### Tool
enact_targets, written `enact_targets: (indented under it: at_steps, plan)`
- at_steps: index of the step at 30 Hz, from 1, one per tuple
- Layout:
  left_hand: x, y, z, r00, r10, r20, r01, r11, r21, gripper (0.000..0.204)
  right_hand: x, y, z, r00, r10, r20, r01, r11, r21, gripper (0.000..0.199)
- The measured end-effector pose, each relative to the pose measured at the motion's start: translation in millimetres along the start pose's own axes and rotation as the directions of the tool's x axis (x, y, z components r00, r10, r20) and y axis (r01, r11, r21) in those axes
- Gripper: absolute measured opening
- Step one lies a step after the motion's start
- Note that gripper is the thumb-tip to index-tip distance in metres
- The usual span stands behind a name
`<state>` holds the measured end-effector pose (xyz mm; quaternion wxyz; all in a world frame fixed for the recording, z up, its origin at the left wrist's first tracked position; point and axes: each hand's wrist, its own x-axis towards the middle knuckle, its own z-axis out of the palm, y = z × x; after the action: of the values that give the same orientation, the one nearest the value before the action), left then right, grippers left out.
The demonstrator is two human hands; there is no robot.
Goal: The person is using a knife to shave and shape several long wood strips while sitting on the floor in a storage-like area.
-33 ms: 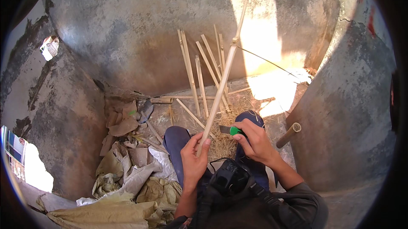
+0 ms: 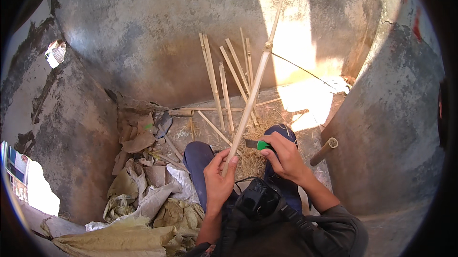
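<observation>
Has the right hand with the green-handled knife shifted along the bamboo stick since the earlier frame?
No. The right hand and knife sit at the same spot beside the bamboo stick, level with the short tube.

Harsh sun glare bleaches the wall (image 2: pixel 305 42); elsewhere dim shade, with fisheye-bent, dark edges.

a pale tan bamboo stick (image 2: pixel 253 90) and a green-handled knife (image 2: pixel 258 145) with a dark blade stand out against dark blue trousers (image 2: pixel 198 159), straw-yellow shavings (image 2: pixel 250 161), a mottled grey wall (image 2: pixel 157 33), and crumpled khaki-beige sacks (image 2: pixel 143 200).
</observation>
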<state>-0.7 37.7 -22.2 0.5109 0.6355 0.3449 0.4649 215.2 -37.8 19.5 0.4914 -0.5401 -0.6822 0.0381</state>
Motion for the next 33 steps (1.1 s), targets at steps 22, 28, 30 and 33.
enact_targets:
  at_steps: [22, 28, 30, 33]
  plan:
    - [-18, 19, 17, 0.989, -0.089, 0.116, 0.113, 0.969, -0.219, 0.025, 4, 12, 11, 0.960, -0.280, 0.026, 0.274, 0.907, -0.319, 0.029]
    - [-19, 17, 17, 0.988, -0.109, 0.110, 0.130, 0.970, -0.207, 0.026, 9, 13, 6, 0.955, -0.294, 0.027, 0.283, 0.887, -0.366, 0.029]
    - [-19, 17, 16, 0.990, -0.099, 0.101, 0.116, 0.977, -0.177, 0.026, 11, 13, 5, 0.953, -0.300, 0.034, 0.291, 0.883, -0.368, 0.030]
    - [-19, 20, 15, 0.992, -0.085, 0.094, 0.097, 0.986, -0.135, 0.025, 14, 15, 5, 0.948, -0.318, 0.035, 0.308, 0.877, -0.368, 0.030]
